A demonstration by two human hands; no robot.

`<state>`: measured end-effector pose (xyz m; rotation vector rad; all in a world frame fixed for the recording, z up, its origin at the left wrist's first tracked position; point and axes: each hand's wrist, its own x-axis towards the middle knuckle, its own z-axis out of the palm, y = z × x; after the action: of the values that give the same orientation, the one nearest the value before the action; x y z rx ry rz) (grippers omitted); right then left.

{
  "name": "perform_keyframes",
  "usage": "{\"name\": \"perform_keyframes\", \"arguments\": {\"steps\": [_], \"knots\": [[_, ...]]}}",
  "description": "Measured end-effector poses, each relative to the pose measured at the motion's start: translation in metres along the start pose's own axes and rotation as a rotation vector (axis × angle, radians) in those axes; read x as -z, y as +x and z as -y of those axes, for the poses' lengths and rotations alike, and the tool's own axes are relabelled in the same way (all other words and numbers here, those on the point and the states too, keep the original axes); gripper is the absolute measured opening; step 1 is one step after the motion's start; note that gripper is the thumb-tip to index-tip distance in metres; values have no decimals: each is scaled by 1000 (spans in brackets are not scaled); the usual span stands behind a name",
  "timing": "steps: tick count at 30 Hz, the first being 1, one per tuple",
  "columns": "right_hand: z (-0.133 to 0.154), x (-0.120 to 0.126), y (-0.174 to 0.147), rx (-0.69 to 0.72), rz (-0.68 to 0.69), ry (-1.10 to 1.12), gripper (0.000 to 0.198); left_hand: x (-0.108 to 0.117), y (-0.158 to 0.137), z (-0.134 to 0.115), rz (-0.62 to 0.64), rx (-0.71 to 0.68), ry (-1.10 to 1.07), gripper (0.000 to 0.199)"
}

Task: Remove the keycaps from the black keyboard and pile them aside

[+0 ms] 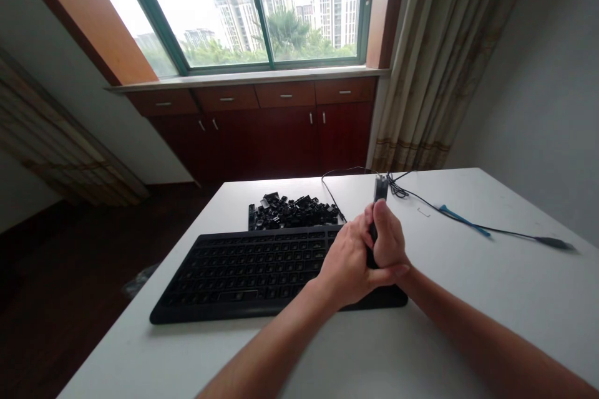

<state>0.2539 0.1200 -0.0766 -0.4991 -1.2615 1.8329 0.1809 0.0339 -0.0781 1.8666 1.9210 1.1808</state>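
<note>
A black keyboard [234, 307] with its keycaps off lies across the table. Above its right end, my right hand [389, 240] is closed around an upright black bar-shaped object [381, 188] with a lighter, notched top end. I cannot make out its exact kind, and its lower part is hidden by my hands. My left hand [346, 265] is closed against the same object from the left, its thumb lying across the base of my right hand. Behind the keyboard sits a heap of loose black keycaps [297, 212].
On the white table [491, 299], a coiled black cable [397, 187] runs right to a dark plug end [555, 242]. Near it lie a blue strip [463, 221] and a thin bent wire [423, 212]. Red-brown cabinets [271, 137] stand under the window beyond the table.
</note>
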Motion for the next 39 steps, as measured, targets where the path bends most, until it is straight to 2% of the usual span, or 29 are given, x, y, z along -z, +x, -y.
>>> {"name": "perform_keyframes", "arguments": {"steps": [3,6,10,15,18,20,24,29,32,39], "knots": [[0,-4,2,114,-8,-37,51,1,-1,-1,-4,43,-16,85],[2,-3,6,106,19,-2,49,7,-1,0,16,61,-9,81],[7,7,11,78,-38,12,47,26,0,8,57,-105,148,83],[11,16,20,-12,-100,189,47,48,4,22,189,-244,412,35],[13,15,22,-20,-53,246,43,50,4,26,225,-302,470,36],[14,13,23,-32,-10,272,40,49,4,30,198,-332,490,38],[13,7,22,-86,62,300,37,53,7,41,-6,-203,464,38],[9,5,20,-66,84,113,39,64,12,52,-179,-33,471,39],[8,5,20,-19,32,39,39,65,11,50,-190,-9,458,36],[4,5,24,26,-89,24,42,47,7,31,-91,-51,343,30]]}}
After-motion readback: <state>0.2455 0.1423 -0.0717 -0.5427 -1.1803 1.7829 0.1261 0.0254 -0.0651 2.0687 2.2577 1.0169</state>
